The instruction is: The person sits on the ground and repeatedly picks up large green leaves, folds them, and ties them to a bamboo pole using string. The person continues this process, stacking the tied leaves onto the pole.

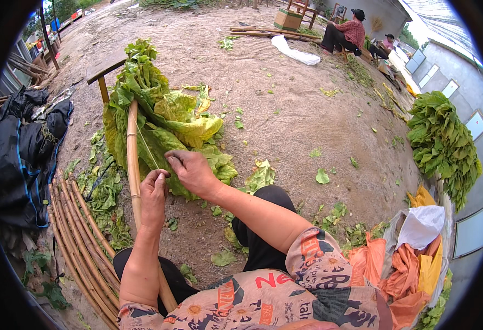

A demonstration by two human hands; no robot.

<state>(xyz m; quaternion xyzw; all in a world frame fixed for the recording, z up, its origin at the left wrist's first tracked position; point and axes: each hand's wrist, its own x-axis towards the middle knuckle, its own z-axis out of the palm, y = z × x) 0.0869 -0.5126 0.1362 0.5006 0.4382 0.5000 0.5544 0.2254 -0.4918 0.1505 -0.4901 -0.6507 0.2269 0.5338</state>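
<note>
A thin string (147, 145) runs taut from the upper part of a bamboo pole (133, 144) to my left hand (154, 187), which pinches it between thumb and forefinger. Just to the right, my right hand (194, 171) has curled fingers beside the left thumb; whether anything is between them is hidden. Large yellow-green leaves (163, 111), apparently tobacco, hang in a thick bunch along the far part of the pole. That far end lies by a small wooden stand (107, 70), and the near end slants down between my knees.
Several bamboo poles (86, 247) lie at left, near black plastic sheeting (18, 165). Orange and yellow sacks (406, 264) sit at right, below another hanging leaf bunch (443, 144). Two people (348, 35) sit farther back. Scattered leaf scraps (322, 176) cover parts of the ground.
</note>
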